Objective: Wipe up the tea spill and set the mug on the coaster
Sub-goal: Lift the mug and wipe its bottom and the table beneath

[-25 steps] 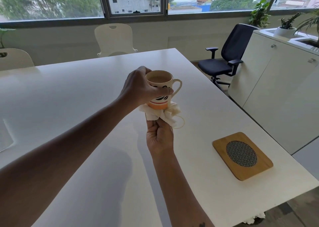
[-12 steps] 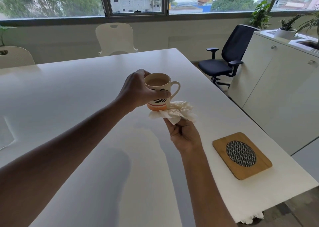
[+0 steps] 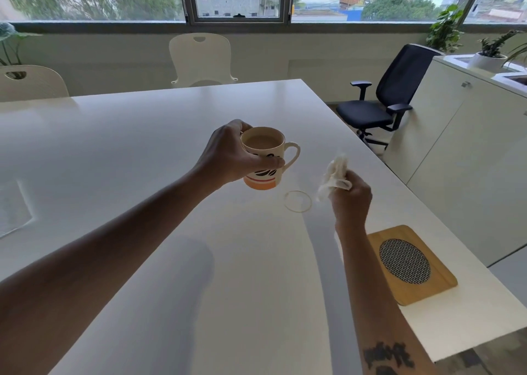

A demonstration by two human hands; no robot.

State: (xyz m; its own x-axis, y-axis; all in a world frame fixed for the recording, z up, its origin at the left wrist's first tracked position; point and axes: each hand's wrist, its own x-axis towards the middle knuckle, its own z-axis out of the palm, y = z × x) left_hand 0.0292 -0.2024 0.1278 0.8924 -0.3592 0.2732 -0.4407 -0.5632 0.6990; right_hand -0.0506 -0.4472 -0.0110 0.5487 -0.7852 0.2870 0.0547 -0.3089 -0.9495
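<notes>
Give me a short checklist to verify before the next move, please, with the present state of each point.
1. Left hand holds the mug firmly: ok, fingers curled round the body.
2. Mug upright, tea inside: ok.
3. Right hand holds the tissue: ok, crumpled in the fingers.
4. Table wiped: not ok, a tea ring remains beside the mug.
5. Coaster free to receive the mug: ok, nothing on it.
6. Mug bottom dry: cannot tell.
</notes>
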